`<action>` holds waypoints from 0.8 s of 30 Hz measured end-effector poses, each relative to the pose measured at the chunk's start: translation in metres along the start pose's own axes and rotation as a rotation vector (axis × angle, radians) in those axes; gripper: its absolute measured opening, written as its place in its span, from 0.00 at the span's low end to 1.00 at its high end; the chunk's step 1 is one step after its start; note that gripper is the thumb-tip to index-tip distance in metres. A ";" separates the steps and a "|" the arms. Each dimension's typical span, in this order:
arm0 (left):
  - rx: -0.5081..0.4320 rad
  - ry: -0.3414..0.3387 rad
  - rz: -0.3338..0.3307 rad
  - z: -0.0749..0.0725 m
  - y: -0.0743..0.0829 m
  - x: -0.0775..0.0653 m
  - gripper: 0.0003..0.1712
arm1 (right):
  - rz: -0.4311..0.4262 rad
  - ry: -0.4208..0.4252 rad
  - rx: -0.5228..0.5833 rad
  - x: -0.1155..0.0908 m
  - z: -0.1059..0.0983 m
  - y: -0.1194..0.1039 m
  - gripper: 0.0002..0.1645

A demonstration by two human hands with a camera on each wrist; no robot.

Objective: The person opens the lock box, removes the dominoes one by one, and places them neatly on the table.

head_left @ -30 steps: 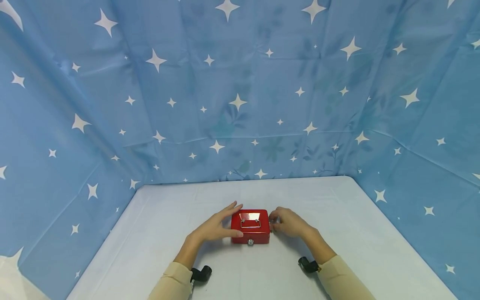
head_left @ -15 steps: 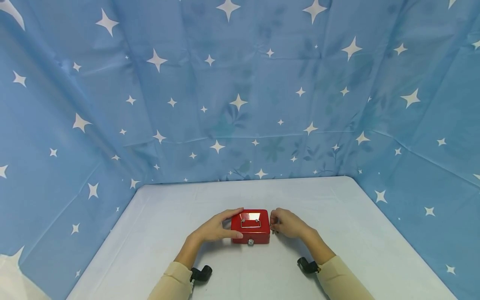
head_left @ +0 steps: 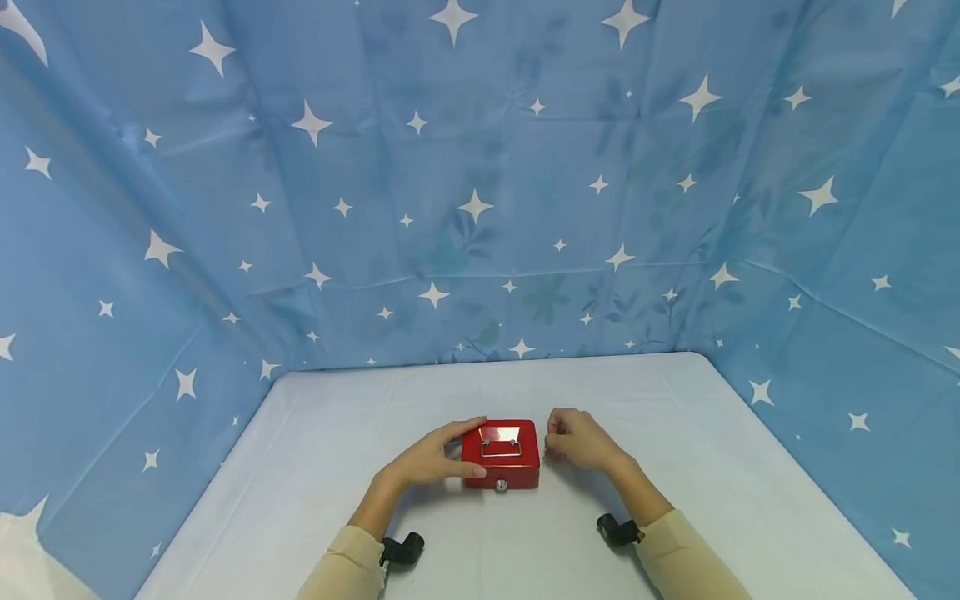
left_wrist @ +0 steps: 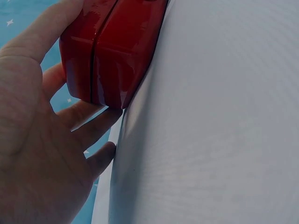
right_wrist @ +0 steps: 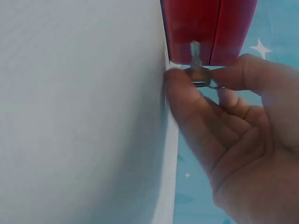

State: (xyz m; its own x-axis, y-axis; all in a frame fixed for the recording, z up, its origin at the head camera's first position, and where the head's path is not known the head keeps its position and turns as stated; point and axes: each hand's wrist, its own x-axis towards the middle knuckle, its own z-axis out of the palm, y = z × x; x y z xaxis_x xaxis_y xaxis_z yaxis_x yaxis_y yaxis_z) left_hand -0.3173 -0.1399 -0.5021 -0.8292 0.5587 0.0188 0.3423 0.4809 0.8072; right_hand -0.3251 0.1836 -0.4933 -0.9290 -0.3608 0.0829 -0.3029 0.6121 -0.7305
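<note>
A red metal cash box (head_left: pixel 510 460) with a folding handle on its lid and a silver lock (head_left: pixel 501 484) in front sits closed on the white-covered table. My left hand (head_left: pixel 425 457) grips its left end, thumb at the front and fingers reaching to the back. In the left wrist view, the fingers of that hand (left_wrist: pixel 42 135) bend around the box's end (left_wrist: pixel 112 65). Just off the right end, my right hand (head_left: pixel 583 440) pinches a small key (right_wrist: pixel 195 52) on a thin ring. The key's blade points toward the box without clearly touching it.
White cloth covers the table (head_left: pixel 337 417) around the box. Blue curtains (head_left: pixel 480 250) with white stars hang behind it and along both sides. A black wrist camera (head_left: pixel 403 548) sits at the left wrist, another (head_left: pixel 617 530) at the right.
My left index finger has come down onto the box's far left edge. My right hand has shifted slightly away from the box, and the key in it has turned. The box has stayed put.
</note>
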 end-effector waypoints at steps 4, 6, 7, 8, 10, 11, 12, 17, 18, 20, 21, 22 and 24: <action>0.002 -0.001 0.005 0.000 -0.001 0.000 0.48 | -0.004 0.041 0.063 0.001 -0.002 0.000 0.05; 0.003 -0.001 0.005 0.000 -0.001 0.000 0.48 | -0.001 0.048 0.139 0.002 -0.002 -0.001 0.04; 0.003 -0.001 0.004 0.000 -0.001 0.000 0.48 | 0.002 0.050 0.179 0.002 -0.003 -0.001 0.04; 0.003 -0.001 0.003 0.000 -0.002 0.000 0.48 | 0.008 0.050 0.221 0.002 -0.003 0.000 0.04; 0.004 -0.001 0.001 0.000 -0.002 0.001 0.48 | 0.017 0.046 0.297 0.002 -0.004 0.001 0.06; 0.006 -0.001 0.001 0.000 -0.002 0.001 0.48 | 0.023 0.043 0.321 0.003 -0.004 0.001 0.09; 0.007 -0.001 0.001 0.000 -0.002 0.001 0.48 | 0.030 0.039 0.330 0.003 -0.004 0.001 0.12; 0.010 -0.002 0.001 0.000 -0.002 0.001 0.48 | 0.039 0.002 0.301 0.002 -0.006 0.003 0.16; 0.011 -0.002 0.002 0.000 -0.001 0.001 0.48 | 0.036 -0.004 0.291 0.002 -0.006 0.003 0.14; 0.009 -0.003 0.002 0.000 -0.001 0.001 0.48 | 0.029 0.000 0.282 0.002 -0.006 0.003 0.10; 0.008 -0.003 0.003 0.000 -0.001 0.001 0.48 | 0.024 0.008 0.278 0.002 -0.006 0.003 0.09; 0.007 -0.004 0.003 0.000 -0.001 0.001 0.48 | 0.024 0.023 0.278 0.002 -0.006 0.003 0.07; 0.004 -0.005 0.004 0.000 -0.001 0.001 0.48 | 0.026 0.061 0.278 0.002 -0.006 0.001 0.05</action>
State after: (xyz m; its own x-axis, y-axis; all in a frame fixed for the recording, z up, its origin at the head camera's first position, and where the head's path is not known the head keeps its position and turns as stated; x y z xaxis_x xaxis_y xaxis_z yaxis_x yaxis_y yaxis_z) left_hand -0.3183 -0.1402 -0.5029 -0.8257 0.5638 0.0191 0.3474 0.4815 0.8047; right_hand -0.3285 0.1877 -0.4901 -0.9494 -0.2991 0.0957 -0.2162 0.4014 -0.8900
